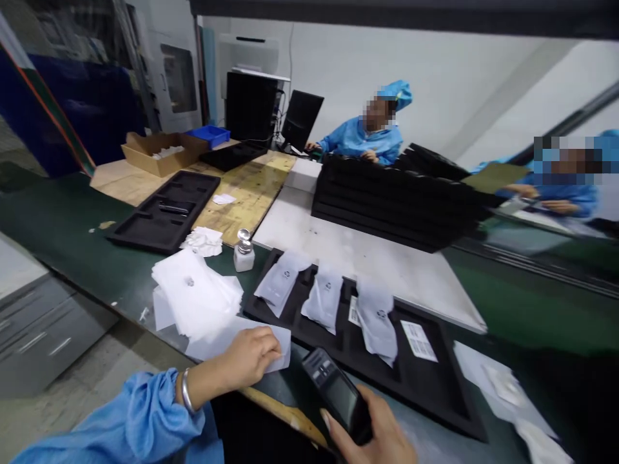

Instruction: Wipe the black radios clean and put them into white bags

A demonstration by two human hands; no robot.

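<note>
My left hand (255, 356), with a silver bangle at its wrist, has its fingers closed on the edge of a translucent white bag (282, 343) near the table's front edge. To its right, my right hand (382, 428) is wrapped round a black handheld device (338, 393) with a screen and buttons. Behind the device lies a black foam tray (449, 386) holding several filled white bags (323, 298) and a printed label sheet (418, 341). A pile of flat white bags (193, 293) is left of the tray.
A dispenser bottle (244, 251) and crumpled white wipes (203, 241) stand behind the bags. Another black tray (167, 209) holds a dark device at left. Stacked black trays (387, 203) are farther back, near two people in blue. White packets (503, 386) lie at right.
</note>
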